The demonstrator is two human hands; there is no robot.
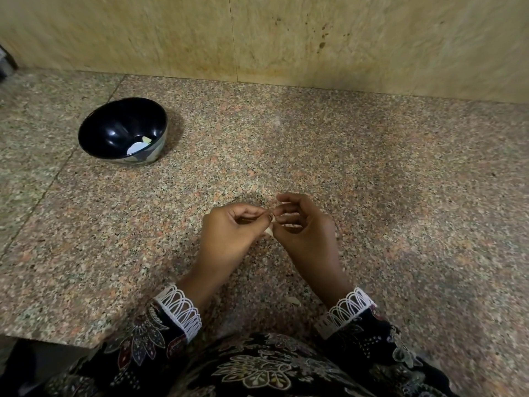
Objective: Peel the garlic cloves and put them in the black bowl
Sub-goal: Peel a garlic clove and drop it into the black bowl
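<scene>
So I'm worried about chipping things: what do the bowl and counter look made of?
Bowl: glossy black, with sharp light glints inside; could be plastic, melamine or glazed ceramic, I cannot tell which. Counter: speckled pink-grey stone, likely polished granite, with a visible slab seam.

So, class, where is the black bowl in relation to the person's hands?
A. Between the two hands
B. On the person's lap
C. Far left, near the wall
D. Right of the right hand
C: the black bowl sits far left on the counter, away from both hands pinching the garlic clove.
</scene>
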